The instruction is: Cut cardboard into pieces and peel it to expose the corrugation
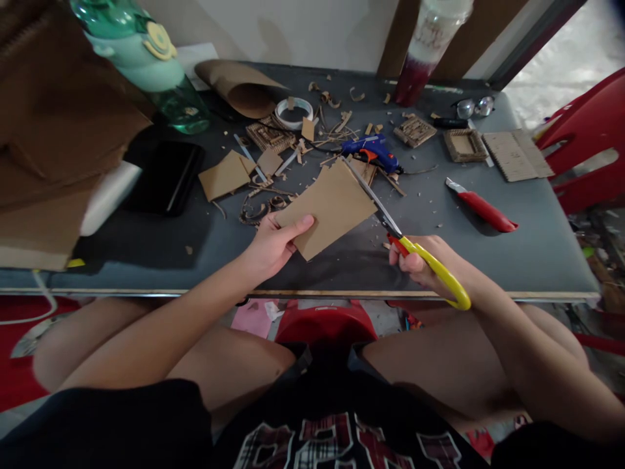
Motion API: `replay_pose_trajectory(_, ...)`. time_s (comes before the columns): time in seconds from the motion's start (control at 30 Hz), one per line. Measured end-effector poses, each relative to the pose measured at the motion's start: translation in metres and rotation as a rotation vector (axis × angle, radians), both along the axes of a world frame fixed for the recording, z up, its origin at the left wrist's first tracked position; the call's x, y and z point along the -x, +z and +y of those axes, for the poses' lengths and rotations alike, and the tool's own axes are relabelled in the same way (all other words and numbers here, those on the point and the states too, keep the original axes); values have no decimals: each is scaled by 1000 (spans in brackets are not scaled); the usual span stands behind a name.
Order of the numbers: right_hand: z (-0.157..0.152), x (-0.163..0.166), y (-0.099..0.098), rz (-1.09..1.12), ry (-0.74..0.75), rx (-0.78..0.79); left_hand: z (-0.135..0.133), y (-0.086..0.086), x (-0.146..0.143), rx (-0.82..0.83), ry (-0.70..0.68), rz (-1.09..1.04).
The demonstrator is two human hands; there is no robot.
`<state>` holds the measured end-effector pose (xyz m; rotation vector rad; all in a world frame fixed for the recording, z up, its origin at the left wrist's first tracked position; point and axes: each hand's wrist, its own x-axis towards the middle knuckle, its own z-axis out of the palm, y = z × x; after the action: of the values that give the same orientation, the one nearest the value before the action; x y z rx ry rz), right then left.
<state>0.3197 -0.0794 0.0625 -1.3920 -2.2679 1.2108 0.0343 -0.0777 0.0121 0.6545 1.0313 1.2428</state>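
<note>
My left hand (273, 244) pinches the near corner of a brown cardboard sheet (332, 208), held just above the grey table (537, 254). My right hand (424, 264) grips scissors with yellow and red handles (434, 270). Their blades (371, 195) lie along the cardboard's right edge, pointing away from me. Both hands are closed on what they hold.
A red utility knife (483, 208) lies right of the scissors. A blue glue gun (374, 151), a tape roll (293, 111), cardboard scraps and small woven cardboard pieces (415, 130) litter the far half. A green bottle (146, 58) and a black phone (166, 176) stand at the left.
</note>
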Motion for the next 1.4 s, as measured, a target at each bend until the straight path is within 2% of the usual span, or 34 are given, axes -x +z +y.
replay_pose_trajectory(0.2,-2,9,-2,-108,-125,14,-2,2,1,10,-22,-14)
replay_pose_trajectory(0.4,-3,12,0,-133,-173,30,0,4,3,41,-50,25)
replay_pose_trajectory(0.5,-3,10,-2,-111,-167,2,0,5,2,42,-25,32)
replay_pose_trajectory(0.6,-3,9,0,-69,-122,-3,-2,5,1,37,-67,46)
replay_pose_trajectory(0.73,-4,14,4,-81,-126,60,-7,7,0,39,-101,49)
replay_pose_trajectory(0.93,-3,24,0,-140,-267,153,-4,7,-3,23,-67,50)
replay_pose_trajectory(1.03,4,24,-6,-15,-431,196,4,3,1,2,-56,86)
replay_pose_trajectory(1.13,18,24,-13,271,-519,186,12,4,7,-56,-157,160)
replay_pose_trajectory(1.2,27,26,-18,425,-472,196,16,9,10,-98,-275,243)
replay_pose_trajectory(1.3,34,34,-21,541,-375,277,18,19,15,-173,-426,378)
replay_pose_trajectory(1.4,32,39,-20,595,-316,382,20,21,18,-236,-457,467)
